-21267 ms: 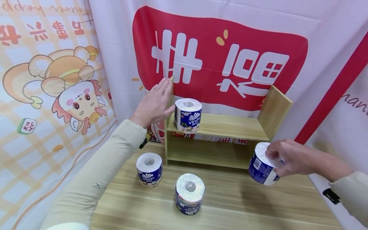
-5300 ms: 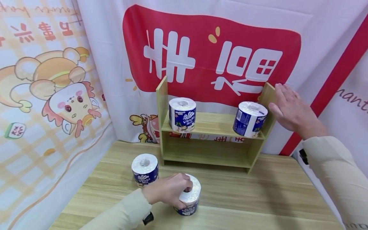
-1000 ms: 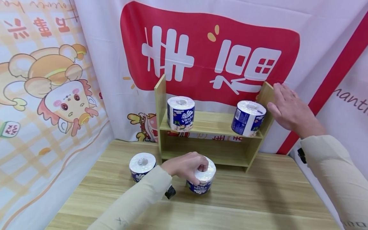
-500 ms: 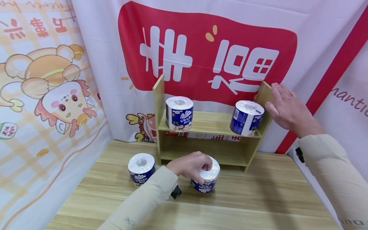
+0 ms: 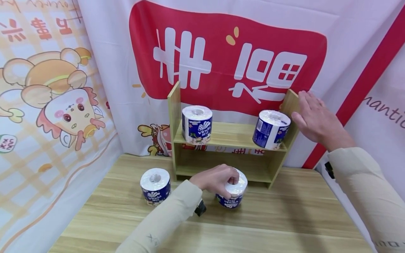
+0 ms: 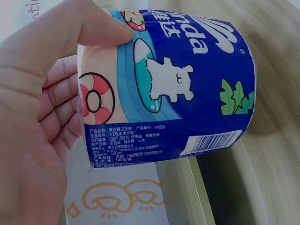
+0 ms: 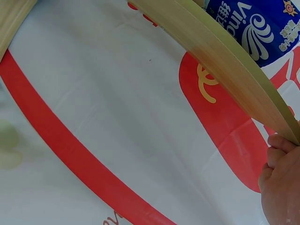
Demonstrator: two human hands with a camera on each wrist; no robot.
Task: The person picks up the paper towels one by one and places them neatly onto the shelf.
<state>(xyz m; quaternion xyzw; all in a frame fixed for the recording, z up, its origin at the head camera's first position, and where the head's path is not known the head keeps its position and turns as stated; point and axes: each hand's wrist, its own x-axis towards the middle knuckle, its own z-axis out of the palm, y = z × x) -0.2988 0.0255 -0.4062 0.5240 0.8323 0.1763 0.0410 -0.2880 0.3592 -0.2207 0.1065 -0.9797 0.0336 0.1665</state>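
Wooden table with shelf near its rear edge
Right hand: fingers extended, against the shelf's upper right edge; left hand: gripping the held roll before the shelf's front edge, table contact unclear; left roll and right roll stand at the upper tier's ends; front roll stands off the shelf's front left corner

Mid-frame, the shelf stands on the table before a backdrop, one toilet roll on its upper board at left, a second roll at right. Lower centre, in front, there's a third roll; left of that, a fourth roll.
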